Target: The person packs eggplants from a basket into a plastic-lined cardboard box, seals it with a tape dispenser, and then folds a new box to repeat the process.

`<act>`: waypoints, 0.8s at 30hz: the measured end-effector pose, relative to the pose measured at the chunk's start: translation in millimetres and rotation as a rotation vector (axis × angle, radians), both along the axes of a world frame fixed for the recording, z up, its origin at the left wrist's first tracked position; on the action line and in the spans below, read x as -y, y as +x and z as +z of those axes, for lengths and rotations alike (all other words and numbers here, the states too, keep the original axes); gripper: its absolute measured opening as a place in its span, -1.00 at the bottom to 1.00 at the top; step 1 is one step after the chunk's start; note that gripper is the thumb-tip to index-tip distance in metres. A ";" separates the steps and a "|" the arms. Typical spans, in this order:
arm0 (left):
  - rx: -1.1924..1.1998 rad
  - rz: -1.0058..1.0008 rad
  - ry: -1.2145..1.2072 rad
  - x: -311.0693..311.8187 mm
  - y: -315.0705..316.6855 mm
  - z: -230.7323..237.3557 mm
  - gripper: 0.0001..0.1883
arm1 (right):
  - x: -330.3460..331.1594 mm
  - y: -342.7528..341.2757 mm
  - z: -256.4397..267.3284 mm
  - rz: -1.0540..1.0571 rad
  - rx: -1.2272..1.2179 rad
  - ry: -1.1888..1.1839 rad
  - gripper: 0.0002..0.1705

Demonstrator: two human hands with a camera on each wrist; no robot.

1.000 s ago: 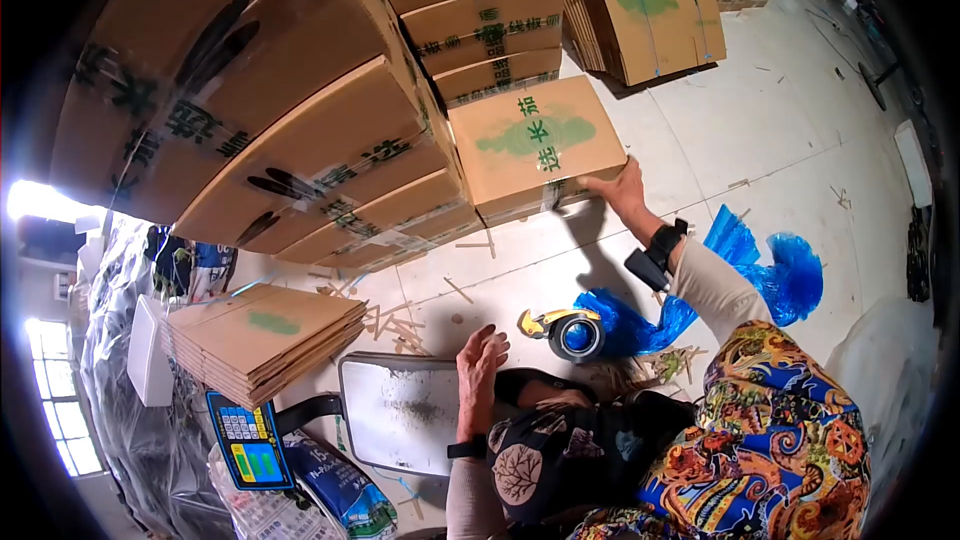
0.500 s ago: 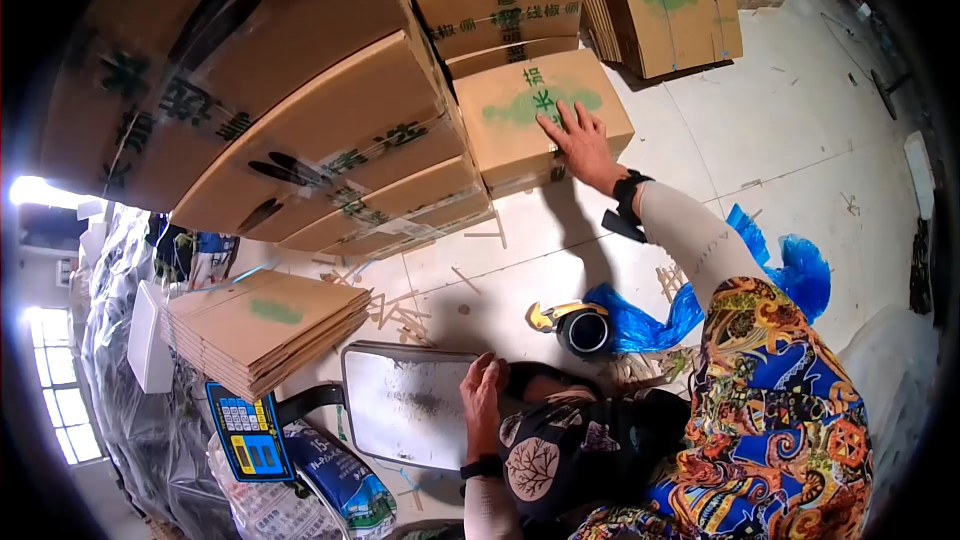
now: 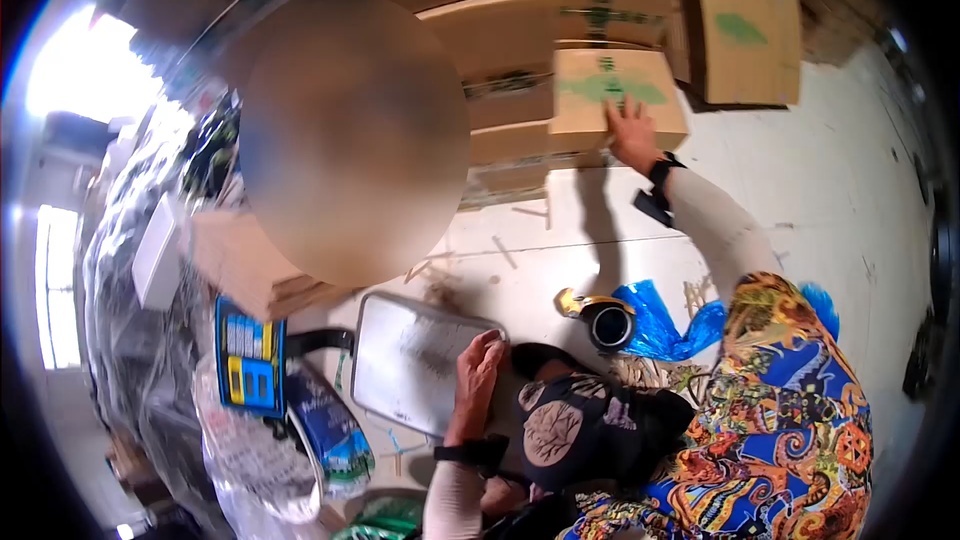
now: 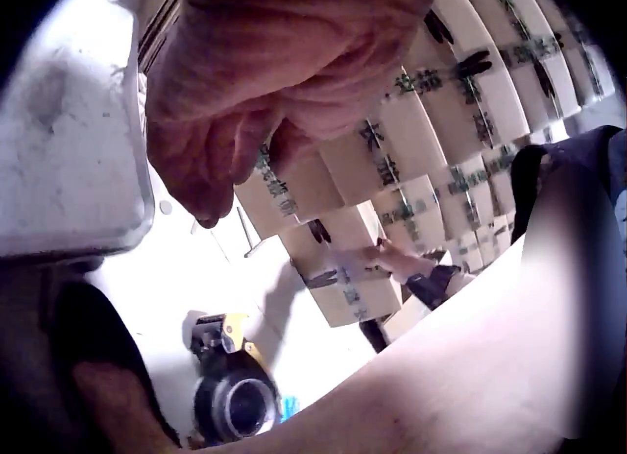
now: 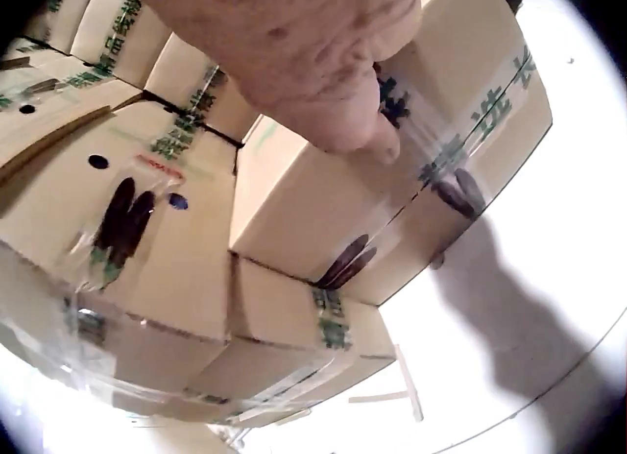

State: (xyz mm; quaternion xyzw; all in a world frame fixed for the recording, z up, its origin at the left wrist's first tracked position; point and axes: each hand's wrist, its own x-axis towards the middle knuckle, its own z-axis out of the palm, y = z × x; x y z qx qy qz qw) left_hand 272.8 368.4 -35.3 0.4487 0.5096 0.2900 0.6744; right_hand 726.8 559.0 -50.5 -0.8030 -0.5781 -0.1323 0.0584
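Note:
A taped cardboard box (image 3: 575,95) with green print sits against a stack of similar boxes. My right hand (image 3: 634,135) rests on its top near the front edge, fingers extended and holding nothing. In the right wrist view, the box's side (image 5: 313,209) with dark eggplant-like prints shows below that hand (image 5: 304,67). Nearer my body, the left hand (image 3: 478,380) hangs loosely curled over the right edge of a metal scale platform (image 3: 405,370). The left wrist view shows these fingers bent, with nothing between them. A yellow-and-black tape dispenser (image 3: 605,325) lies on the floor between the arms.
Crumpled blue plastic (image 3: 655,315) lies beside the dispenser. The scale's keypad display (image 3: 250,360) stands left of the platform, near flattened cardboard (image 3: 230,245). Another person's patterned cap (image 3: 555,425) is low in view. A round blurred patch hides part of the box stack.
My right hand has gone from the box's near right corner onto its top. The left hand's fingers have curled more at the platform edge. The head view has turned left.

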 end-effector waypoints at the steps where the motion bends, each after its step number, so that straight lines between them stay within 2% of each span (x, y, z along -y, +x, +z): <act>1: -0.155 -0.087 0.007 -1.2 -11.5 19.6 -0.63 | 8.2 -14.3 11.4 0.024 -0.069 -0.065 -0.22; 3: -0.198 -0.112 0.100 5.7 -38.0 20.9 -0.63 | 31.5 -44.9 17.0 0.264 -0.155 0.083 -0.25; 4: -0.467 -0.273 0.253 2.1 -47.0 63.0 -0.63 | 38.5 -65.9 23.3 0.355 -0.319 -0.072 -0.40; 5: -0.477 -0.280 0.219 4.5 -53.4 102.8 -0.64 | 45.5 -83.8 28.3 0.430 -0.477 -0.232 -0.53; 7: -0.497 -0.272 0.132 12.4 -64.9 158.8 -0.63 | 57.8 -135.9 31.5 0.754 -0.799 -0.229 -0.69; 9: -0.386 -0.185 0.089 33.4 -76.2 195.0 -0.62 | 58.6 -204.5 78.4 0.861 -0.908 -0.179 -0.64; 11: -0.252 -0.113 0.057 57.3 -80.9 223.5 -0.60 | 36.4 -261.7 114.9 0.865 -1.017 -0.298 -0.61; 13: -0.151 -0.057 0.050 80.1 -76.4 248.3 -0.59 | 4.6 -319.9 118.9 0.990 -1.008 -0.126 -0.63; 15: -0.145 -0.064 -0.023 95.3 -72.2 266.6 -0.59 | -18.9 -375.4 146.8 0.989 -1.011 -0.165 -0.66; 16: -0.105 -0.041 0.044 105.1 -71.3 260.9 -0.58 | -27.0 -400.5 159.7 0.984 -1.021 -0.174 -0.59; 17: -0.166 -0.076 0.096 111.6 -73.5 256.3 -0.58 | -34.8 -423.4 169.7 0.979 -1.031 -0.182 -0.52; 20: -0.182 -0.074 0.125 123.2 -78.2 242.8 -0.56 | -63.7 -481.9 167.9 0.807 -1.231 -0.322 -0.31; 23: -0.226 -0.066 0.146 134.5 -82.8 243.4 -0.55 | -82.5 -505.5 156.2 0.795 -1.193 -0.366 -0.13; 24: -0.346 -0.133 0.277 138.0 -87.1 242.5 -0.53 | -85.8 -510.7 153.1 0.828 -1.325 -0.431 -0.26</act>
